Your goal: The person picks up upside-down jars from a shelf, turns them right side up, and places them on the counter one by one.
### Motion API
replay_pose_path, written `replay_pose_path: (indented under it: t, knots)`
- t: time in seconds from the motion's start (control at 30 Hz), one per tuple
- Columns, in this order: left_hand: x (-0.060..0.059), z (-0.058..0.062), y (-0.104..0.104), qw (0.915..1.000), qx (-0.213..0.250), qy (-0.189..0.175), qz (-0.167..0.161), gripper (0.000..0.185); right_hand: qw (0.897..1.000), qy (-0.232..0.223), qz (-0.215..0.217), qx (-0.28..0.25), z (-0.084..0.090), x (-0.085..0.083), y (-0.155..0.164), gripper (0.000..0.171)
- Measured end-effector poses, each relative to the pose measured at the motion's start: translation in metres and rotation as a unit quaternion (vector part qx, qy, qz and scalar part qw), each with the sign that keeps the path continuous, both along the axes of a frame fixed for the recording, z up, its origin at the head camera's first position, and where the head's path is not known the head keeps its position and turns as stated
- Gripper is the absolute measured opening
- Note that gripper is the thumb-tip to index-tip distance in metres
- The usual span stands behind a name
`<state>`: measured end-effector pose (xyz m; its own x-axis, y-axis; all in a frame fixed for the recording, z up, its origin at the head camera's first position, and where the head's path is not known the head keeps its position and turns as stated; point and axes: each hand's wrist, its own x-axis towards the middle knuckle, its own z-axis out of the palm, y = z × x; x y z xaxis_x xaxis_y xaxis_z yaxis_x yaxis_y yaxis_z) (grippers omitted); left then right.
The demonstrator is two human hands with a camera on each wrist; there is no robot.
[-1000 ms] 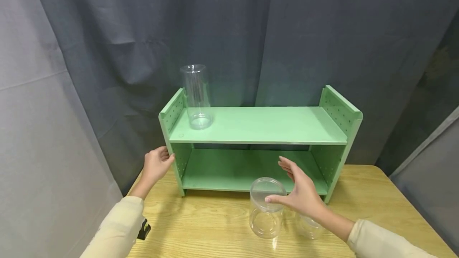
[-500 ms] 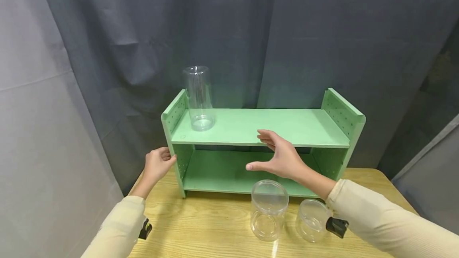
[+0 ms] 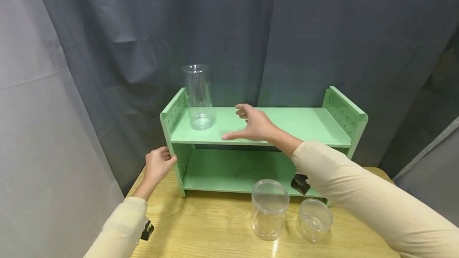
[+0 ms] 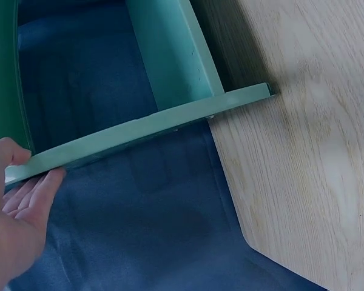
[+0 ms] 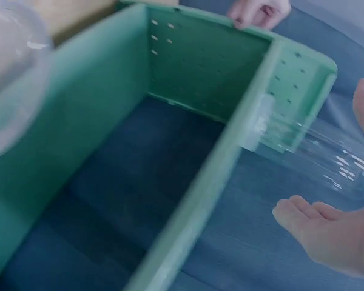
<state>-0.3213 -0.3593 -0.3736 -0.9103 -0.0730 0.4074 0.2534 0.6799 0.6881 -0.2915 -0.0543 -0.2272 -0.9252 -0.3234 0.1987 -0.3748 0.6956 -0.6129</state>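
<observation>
A tall clear glass cylinder [image 3: 198,95] stands upright and empty at the left end of the green shelf's [image 3: 322,130] top board. The right hand [image 3: 252,124] hovers just right of it, fingers spread, not touching. The left hand [image 3: 157,165] grips the shelf's left side panel. Two empty clear jars [image 3: 269,208] stand on the wooden table [image 3: 208,226].
</observation>
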Motion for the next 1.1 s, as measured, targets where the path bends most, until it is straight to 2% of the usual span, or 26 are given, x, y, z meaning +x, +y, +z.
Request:
replay_pose_path:
  t: [0.17, 0.37, 0.47, 0.67, 0.93, 1.1]
  knots:
    - [0.005, -0.001, -0.002, 0.9999, -0.013, 0.006, 0.006, 0.031, 1.0, -0.021, -0.008, 0.019, 0.026, -0.01, -0.017, 0.1]
    - [0.015, -0.003, -0.007, 0.999, -0.037, 0.023, 0.011, 0.027, 0.999, -0.008, -0.01, 0.049, 0.05, -0.019, -0.046, 0.101]
    - [0.02, -0.004, -0.009, 0.9988, -0.04, 0.028, 0.011, 0.026, 0.999, 0.0, -0.016, 0.048, 0.058, -0.022, -0.062, 0.103]
    - [0.023, 0.0, -0.009, 0.9988, -0.032, 0.035, 0.012, 0.026, 0.998, 0.015, -0.048, -0.03, 0.064, -0.034, -0.088, 0.107]
    - [0.022, 0.0, -0.001, 0.999, -0.037, 0.025, 0.009, 0.027, 0.987, 0.05, -0.106, -0.107, 0.051, -0.053, -0.102, 0.114]
    - [0.024, -0.002, 0.006, 0.9991, -0.034, 0.025, -0.001, 0.029, 0.973, 0.066, -0.13, -0.177, 0.048, -0.055, -0.102, 0.095]
